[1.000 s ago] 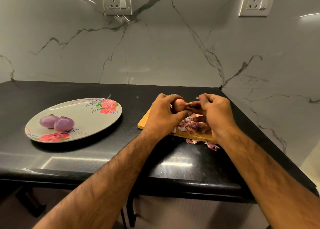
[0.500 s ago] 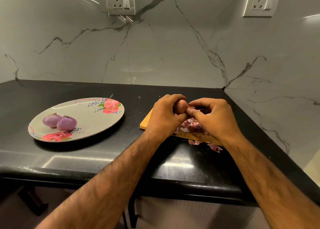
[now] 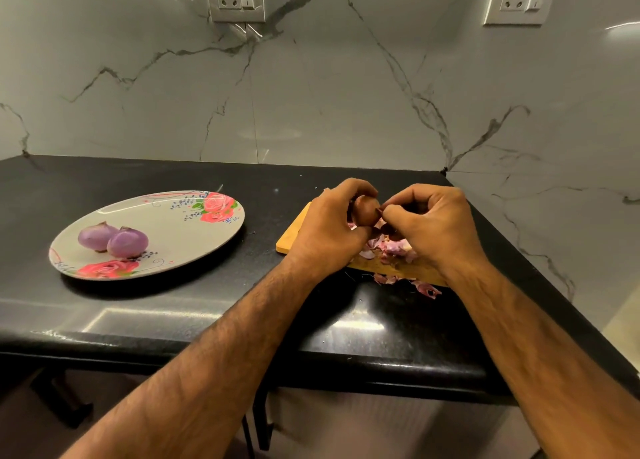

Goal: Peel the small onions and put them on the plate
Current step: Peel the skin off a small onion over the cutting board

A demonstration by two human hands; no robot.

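Since a second ago, the fingers of the right hand [image 3: 433, 226] have been curled lower and drawn tight against the end of the onion [image 3: 365, 212]. Nothing on the plate [image 3: 180, 236] has been shifted.

The onion is held off the surface, above the cutting board [image 3: 294, 233], which lies toward the right edge of the counter [image 3: 173, 306], short of the back right corner. It is gripped by the left hand [image 3: 325, 230], whose fingers are wrapped over its top with the thumb tucked beneath. A dark strip of skin [image 3: 385, 228] is pinched between the thumb and forefinger of the right hand, just beside the onion's end. Whether the strip is still attached cannot be told.

Two peeled onions [image 3: 127, 242], pale purple and touching one another, have already been placed on the plate, which sits toward the left of the counter, nearer its front edge than its back. Loose peelings [image 3: 391, 247] are heaped on the board under the hands, and a few scraps [image 3: 426, 288] have been dropped onto the counter along the board's front edge.

The task is judged to be partly done: two onions are finished, while the one in hand is brown over the part that shows and appears barely stripped. It has yet to be peeled and carried across to the plate. No further unpeeled onions can be seen; any on the board would be hidden by the hands.
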